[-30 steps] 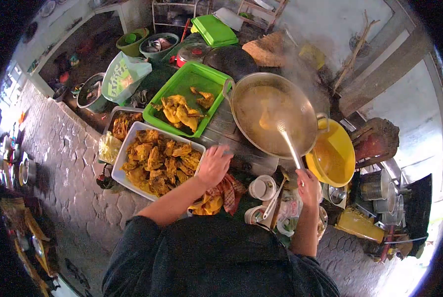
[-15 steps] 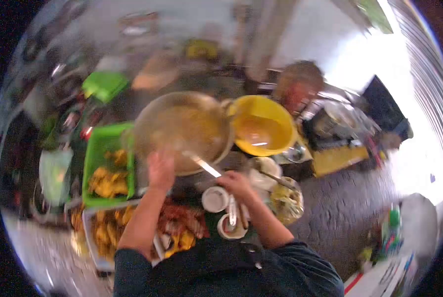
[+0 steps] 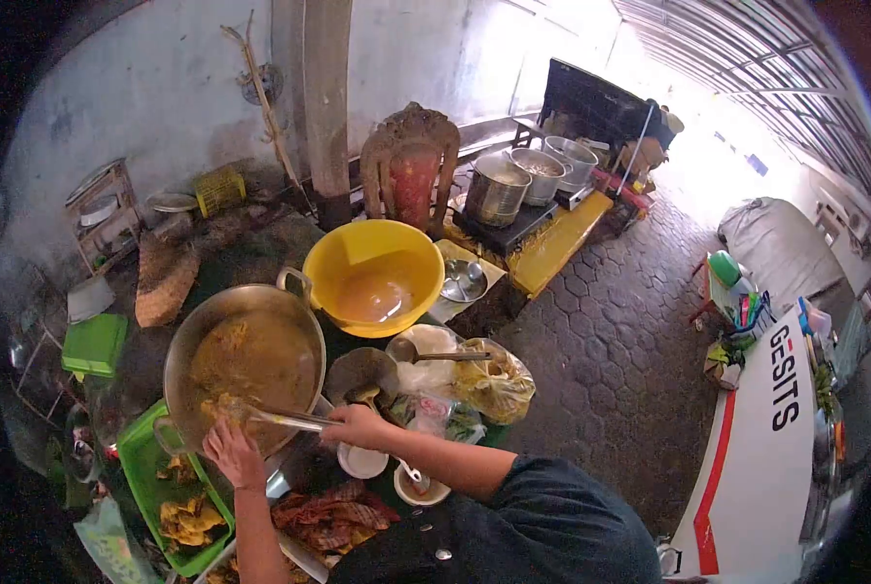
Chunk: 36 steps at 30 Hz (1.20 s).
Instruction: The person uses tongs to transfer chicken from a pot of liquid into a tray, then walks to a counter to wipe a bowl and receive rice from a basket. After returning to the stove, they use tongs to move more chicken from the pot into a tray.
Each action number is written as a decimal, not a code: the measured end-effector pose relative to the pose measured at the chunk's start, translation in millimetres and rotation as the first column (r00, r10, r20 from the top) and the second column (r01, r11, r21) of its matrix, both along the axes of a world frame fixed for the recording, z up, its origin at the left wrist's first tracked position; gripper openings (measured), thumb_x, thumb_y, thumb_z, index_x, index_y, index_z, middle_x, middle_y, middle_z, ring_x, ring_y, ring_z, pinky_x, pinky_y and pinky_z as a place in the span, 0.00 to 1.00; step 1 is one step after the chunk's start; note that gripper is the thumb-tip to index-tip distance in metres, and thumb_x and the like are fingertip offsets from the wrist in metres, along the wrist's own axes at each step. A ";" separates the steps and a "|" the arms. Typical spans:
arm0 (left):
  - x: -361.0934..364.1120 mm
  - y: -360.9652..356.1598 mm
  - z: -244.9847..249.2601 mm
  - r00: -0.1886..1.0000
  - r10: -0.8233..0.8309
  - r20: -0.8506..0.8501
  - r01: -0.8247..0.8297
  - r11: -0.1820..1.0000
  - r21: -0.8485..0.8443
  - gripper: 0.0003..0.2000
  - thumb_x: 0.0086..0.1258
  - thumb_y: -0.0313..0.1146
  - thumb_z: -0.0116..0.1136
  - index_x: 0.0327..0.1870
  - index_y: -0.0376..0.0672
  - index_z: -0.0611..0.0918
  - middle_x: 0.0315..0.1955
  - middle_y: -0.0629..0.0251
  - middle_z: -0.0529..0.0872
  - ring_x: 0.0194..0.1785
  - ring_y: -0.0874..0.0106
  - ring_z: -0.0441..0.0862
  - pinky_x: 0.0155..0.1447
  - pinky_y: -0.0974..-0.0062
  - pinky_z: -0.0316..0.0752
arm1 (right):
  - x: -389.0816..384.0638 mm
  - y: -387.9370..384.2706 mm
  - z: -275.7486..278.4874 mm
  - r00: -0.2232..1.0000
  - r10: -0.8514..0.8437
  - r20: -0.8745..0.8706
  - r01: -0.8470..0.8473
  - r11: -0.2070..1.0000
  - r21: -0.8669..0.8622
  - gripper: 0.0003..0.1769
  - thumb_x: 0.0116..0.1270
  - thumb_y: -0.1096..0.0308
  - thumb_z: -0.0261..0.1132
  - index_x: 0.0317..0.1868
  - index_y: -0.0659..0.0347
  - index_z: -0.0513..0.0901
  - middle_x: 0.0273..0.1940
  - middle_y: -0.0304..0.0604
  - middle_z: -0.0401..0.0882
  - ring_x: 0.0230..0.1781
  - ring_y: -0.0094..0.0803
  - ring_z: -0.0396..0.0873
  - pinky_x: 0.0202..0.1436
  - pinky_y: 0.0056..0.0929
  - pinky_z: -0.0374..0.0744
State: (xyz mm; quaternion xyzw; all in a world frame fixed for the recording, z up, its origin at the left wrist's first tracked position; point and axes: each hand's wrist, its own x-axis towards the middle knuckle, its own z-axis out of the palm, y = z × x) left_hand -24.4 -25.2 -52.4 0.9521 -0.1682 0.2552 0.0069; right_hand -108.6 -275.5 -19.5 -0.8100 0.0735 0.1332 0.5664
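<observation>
Clearly frying is in hand: the right hand (image 3: 358, 425) is clenched round the skimmer (image 3: 285, 419), whose head sits in the wok (image 3: 249, 289) near its front edge, among golden pieces in the oil. The left hand (image 3: 233, 453) lies at the wok's near rim; whether its fingers grip I cannot tell. Lifting out, I judge, calls for a level, well-drained scoop toward the tray (image 3: 144, 467), which holds fried pieces. The bowl (image 3: 358, 248) holds pale batter.
</observation>
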 end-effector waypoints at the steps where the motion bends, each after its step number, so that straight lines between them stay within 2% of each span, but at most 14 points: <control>1: -2.9 1.0 2.4 1.000 0.000 -0.024 -0.001 1.000 -0.008 0.14 0.59 0.31 0.59 0.45 0.36 0.78 0.59 0.59 0.68 0.61 0.59 0.63 0.68 0.56 0.54 | 4.3 1.6 -16.7 0.998 0.003 0.064 0.000 0.999 -0.038 0.21 0.55 0.53 0.66 0.40 0.62 0.83 0.30 0.47 0.81 0.33 0.35 0.79 0.40 0.34 0.75; 7: -8.7 4.7 9.0 0.997 0.065 -0.039 -0.064 0.998 0.029 0.16 0.62 0.36 0.57 0.50 0.40 0.77 0.60 0.61 0.66 0.58 0.57 0.66 0.65 0.56 0.57 | 3.3 1.3 4.8 0.998 0.054 -0.012 -0.054 0.999 -0.007 0.22 0.54 0.50 0.67 0.41 0.60 0.84 0.34 0.48 0.82 0.35 0.34 0.79 0.42 0.33 0.75; 9: -17.4 8.2 17.4 0.993 -0.007 0.117 0.027 0.985 -0.169 0.17 0.63 0.38 0.56 0.52 0.45 0.77 0.59 0.62 0.68 0.56 0.55 0.67 0.63 0.55 0.58 | 10.0 1.6 -10.2 0.996 0.064 0.065 -0.054 0.988 -0.147 0.24 0.55 0.47 0.67 0.43 0.57 0.84 0.38 0.45 0.83 0.38 0.30 0.80 0.43 0.32 0.77; 10: -28.2 5.2 28.6 0.997 0.074 0.025 -0.069 0.987 -0.144 0.18 0.62 0.40 0.57 0.53 0.46 0.76 0.57 0.62 0.69 0.56 0.56 0.68 0.61 0.55 0.58 | 14.5 2.9 -10.0 0.994 0.097 0.053 -0.093 0.993 -0.068 0.25 0.54 0.47 0.68 0.44 0.58 0.84 0.39 0.44 0.84 0.39 0.30 0.80 0.43 0.33 0.78; 11: -42.3 4.5 34.5 0.982 0.176 -0.070 -0.184 0.976 -0.115 0.19 0.62 0.41 0.57 0.53 0.47 0.76 0.55 0.61 0.71 0.55 0.56 0.68 0.59 0.55 0.59 | 16.8 0.4 -9.5 0.996 0.073 -0.051 -0.081 0.979 -0.186 0.21 0.56 0.52 0.68 0.43 0.58 0.84 0.40 0.42 0.84 0.38 0.29 0.80 0.42 0.32 0.78; 12: -48.9 14.0 7.9 0.991 0.070 -0.118 -0.107 0.932 -0.346 0.20 0.61 0.43 0.58 0.52 0.45 0.76 0.54 0.60 0.71 0.54 0.56 0.69 0.57 0.56 0.60 | 14.9 2.0 -4.9 0.996 0.057 0.073 -0.030 0.945 -0.326 0.18 0.57 0.55 0.67 0.41 0.61 0.84 0.37 0.40 0.84 0.36 0.27 0.80 0.41 0.29 0.79; 14: -80.0 20.4 -31.7 0.980 -0.062 -0.191 -0.096 0.689 -0.718 0.18 0.60 0.43 0.58 0.50 0.46 0.77 0.52 0.60 0.72 0.53 0.56 0.70 0.56 0.54 0.60 | 16.5 -9.9 -29.7 0.965 0.123 0.232 -0.131 0.991 0.021 0.19 0.60 0.58 0.66 0.42 0.66 0.81 0.34 0.39 0.83 0.32 0.24 0.78 0.36 0.27 0.77; 15: -109.4 20.0 -10.3 0.981 -0.025 -0.194 -0.089 0.827 -0.556 0.17 0.60 0.41 0.58 0.49 0.46 0.78 0.52 0.60 0.72 0.52 0.56 0.70 0.56 0.53 0.60 | 8.4 1.8 15.7 0.994 0.007 -0.108 -0.006 1.000 0.011 0.17 0.60 0.60 0.66 0.42 0.66 0.81 0.30 0.37 0.80 0.29 0.20 0.74 0.30 0.25 0.74; 16: -130.6 17.3 9.0 0.979 -0.003 -0.204 -0.075 0.924 -0.376 0.16 0.60 0.39 0.59 0.48 0.47 0.78 0.51 0.60 0.72 0.52 0.56 0.70 0.56 0.52 0.60 | 7.7 3.8 -2.8 0.996 -0.089 0.014 0.086 0.984 0.159 0.15 0.61 0.62 0.65 0.40 0.66 0.81 0.24 0.34 0.74 0.22 0.18 0.67 0.23 0.20 0.67; 18: -170.3 18.6 -8.7 0.957 -0.006 -0.289 -0.123 0.896 -0.426 0.10 0.62 0.37 0.56 0.42 0.46 0.79 0.53 0.61 0.71 0.56 0.55 0.66 0.57 0.54 0.63 | 9.7 -1.2 -0.5 0.991 -0.061 -0.119 0.095 0.948 0.302 0.12 0.61 0.61 0.65 0.35 0.63 0.80 0.21 0.31 0.71 0.17 0.15 0.63 0.18 0.19 0.61; 23: -235.3 39.0 -63.9 0.934 -0.056 -0.352 -0.108 0.897 -0.428 0.07 0.62 0.34 0.56 0.38 0.44 0.79 0.50 0.60 0.72 0.51 0.57 0.69 0.54 0.56 0.63 | 9.7 26.5 39.0 0.995 -0.061 -0.077 0.080 0.962 0.262 0.11 0.60 0.61 0.66 0.28 0.57 0.74 0.15 0.28 0.64 0.08 0.15 0.56 0.10 0.18 0.51; 30: -263.7 50.5 -85.1 0.943 0.005 -0.334 -0.153 0.895 -0.419 0.07 0.62 0.33 0.56 0.37 0.43 0.80 0.49 0.61 0.72 0.51 0.59 0.69 0.54 0.59 0.64 | 26.1 116.0 48.4 0.990 0.100 -0.097 -0.057 0.924 0.377 0.15 0.57 0.59 0.68 0.26 0.58 0.73 0.16 0.31 0.65 0.09 0.16 0.57 0.10 0.19 0.51; 34: -265.6 57.0 -69.4 0.943 0.039 -0.332 -0.197 0.867 -0.457 0.08 0.60 0.33 0.58 0.38 0.44 0.80 0.49 0.63 0.72 0.51 0.61 0.69 0.55 0.60 0.64 | 45.3 155.4 40.5 0.998 0.042 -0.053 -0.023 0.943 0.332 0.15 0.57 0.58 0.68 0.30 0.61 0.76 0.17 0.31 0.66 0.12 0.18 0.60 0.13 0.21 0.55; 36: -268.6 63.2 -70.1 0.947 0.063 -0.316 -0.209 0.866 -0.454 0.08 0.59 0.33 0.58 0.38 0.44 0.80 0.49 0.63 0.72 0.51 0.62 0.70 0.55 0.60 0.64 | 54.8 161.4 42.0 0.990 0.083 0.118 -0.093 0.992 0.087 0.17 0.57 0.57 0.68 0.34 0.64 0.79 0.18 0.32 0.66 0.16 0.19 0.62 0.18 0.24 0.59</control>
